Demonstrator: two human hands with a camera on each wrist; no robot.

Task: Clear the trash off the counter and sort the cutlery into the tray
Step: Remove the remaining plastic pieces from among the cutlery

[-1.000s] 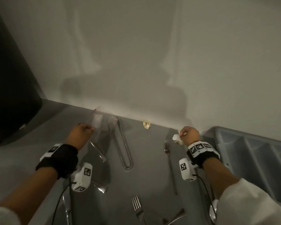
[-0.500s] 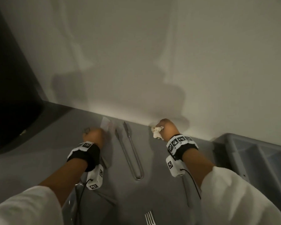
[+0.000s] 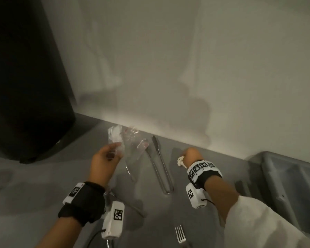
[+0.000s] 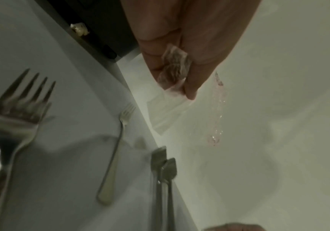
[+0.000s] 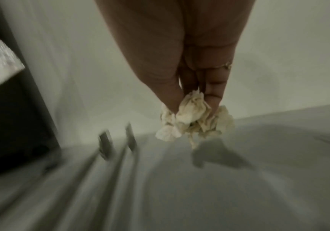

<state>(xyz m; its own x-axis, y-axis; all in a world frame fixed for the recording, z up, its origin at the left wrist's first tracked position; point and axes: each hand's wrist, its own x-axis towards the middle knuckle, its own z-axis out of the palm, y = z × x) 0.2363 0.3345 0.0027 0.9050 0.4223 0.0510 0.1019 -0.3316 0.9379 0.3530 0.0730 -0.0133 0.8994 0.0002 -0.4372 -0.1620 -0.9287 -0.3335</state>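
Note:
My left hand (image 3: pixel 106 158) is raised off the grey counter (image 3: pixel 195 203) and pinches a clear plastic wrapper (image 3: pixel 125 140) that hangs from its fingers; the left wrist view shows the crumpled wrapper (image 4: pixel 175 68) between thumb and fingers. My right hand (image 3: pixel 191 155) grips a wad of crumpled white paper (image 3: pixel 180 161), seen bunched at the fingertips as paper (image 5: pixel 193 118). Metal tongs (image 3: pixel 159 163) lie between the hands. One fork (image 3: pixel 180 235) lies near the front edge, another fork (image 4: pixel 112 156) beside the tongs (image 4: pixel 163 187). The grey cutlery tray (image 3: pixel 283 178) stands at the right.
A tall black bin (image 3: pixel 25 77) stands at the left of the counter with a scrap of paper (image 4: pixel 80 29) by its base. A plain white wall (image 3: pixel 186 59) runs along the back. A large fork (image 4: pixel 8 128) lies close under my left wrist.
My left hand has lifted the plastic wrapper off the counter. My right hand, holding the paper wad, moved left along the wall past where the small yellowish scrap lay, which no longer shows.

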